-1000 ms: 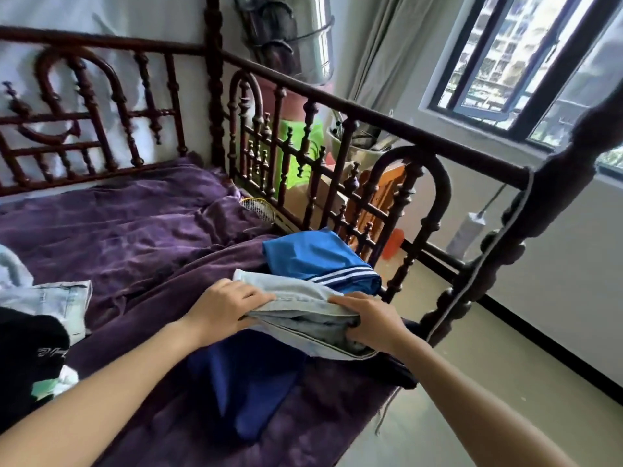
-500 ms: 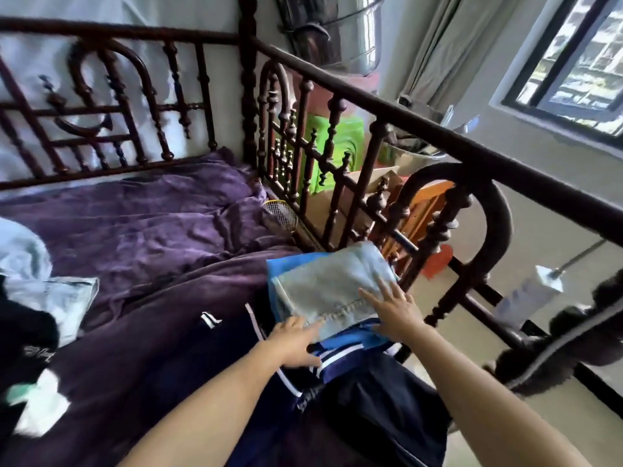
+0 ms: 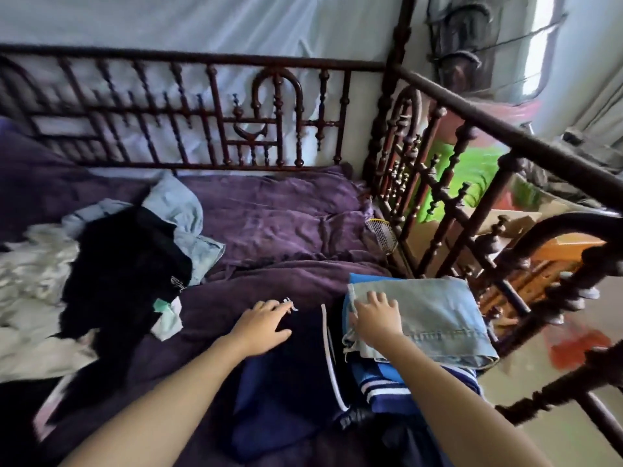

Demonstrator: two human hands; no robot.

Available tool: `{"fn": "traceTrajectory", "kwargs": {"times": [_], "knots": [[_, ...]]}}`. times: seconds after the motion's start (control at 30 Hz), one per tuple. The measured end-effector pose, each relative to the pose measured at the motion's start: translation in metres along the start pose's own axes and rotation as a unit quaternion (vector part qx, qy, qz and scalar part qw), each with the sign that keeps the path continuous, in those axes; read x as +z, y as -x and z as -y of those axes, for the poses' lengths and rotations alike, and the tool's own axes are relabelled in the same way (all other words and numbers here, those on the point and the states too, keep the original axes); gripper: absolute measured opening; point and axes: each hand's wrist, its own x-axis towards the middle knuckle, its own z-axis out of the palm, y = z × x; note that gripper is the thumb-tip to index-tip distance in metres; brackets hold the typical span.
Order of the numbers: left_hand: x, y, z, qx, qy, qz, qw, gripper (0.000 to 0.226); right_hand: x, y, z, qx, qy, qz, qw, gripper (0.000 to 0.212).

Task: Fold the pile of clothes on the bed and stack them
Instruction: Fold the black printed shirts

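Folded light-blue jeans (image 3: 435, 318) lie on top of a folded blue striped garment (image 3: 387, 379) at the bed's right edge. My right hand (image 3: 377, 315) rests flat on the jeans' left end, fingers spread. A dark navy garment with a white stripe (image 3: 296, 382) lies spread on the purple blanket (image 3: 269, 230) in front of me. On its upper part rests my left hand (image 3: 263, 326), fingers straight. The unfolded pile sits to the left: a black garment (image 3: 124, 264), a light-blue one (image 3: 178, 210) and white cloth (image 3: 30, 284).
A dark carved wooden railing (image 3: 215, 123) runs along the back and right side (image 3: 472, 203) of the bed. Beyond the right rail stand a green object (image 3: 472, 176), cardboard boxes (image 3: 505, 224) and an orange wooden piece (image 3: 553, 251). A small racket head (image 3: 381, 227) lies by the rail.
The jeans went from my two hands onto the blue garment. My left hand has left them and moved left onto the navy garment. The view has swung left toward the pile.
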Motion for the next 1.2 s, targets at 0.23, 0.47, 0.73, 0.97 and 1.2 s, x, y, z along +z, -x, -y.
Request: {"fn": "traceTrajectory", "kwargs": {"times": [0.23,0.47,0.73,0.97,1.2], "knots": [[-0.021,0.102,0.110,-0.142,0.044,-0.116,0.982,0.061,-0.037,-0.001,0.131,-0.154,0.015,-0.042,0.987,0.045],[-0.018,0.284,0.234,-0.281,0.082,-0.184,0.938,0.055,-0.052,0.050,0.318,-0.296,0.031,-0.072,0.952,0.042],[-0.011,0.454,0.326,-0.398,0.093,-0.242,0.880,0.057,-0.045,0.126,0.489,-0.410,0.042,-0.073,0.908,0.043],[0.015,0.494,0.352,-0.409,0.124,-0.280,0.860,0.056,-0.026,0.129,0.535,-0.416,0.076,-0.043,0.905,0.043],[0.002,0.478,0.398,-0.397,0.124,-0.259,0.872,0.056,-0.008,0.080,0.560,-0.374,0.031,-0.005,0.927,0.044]]}}
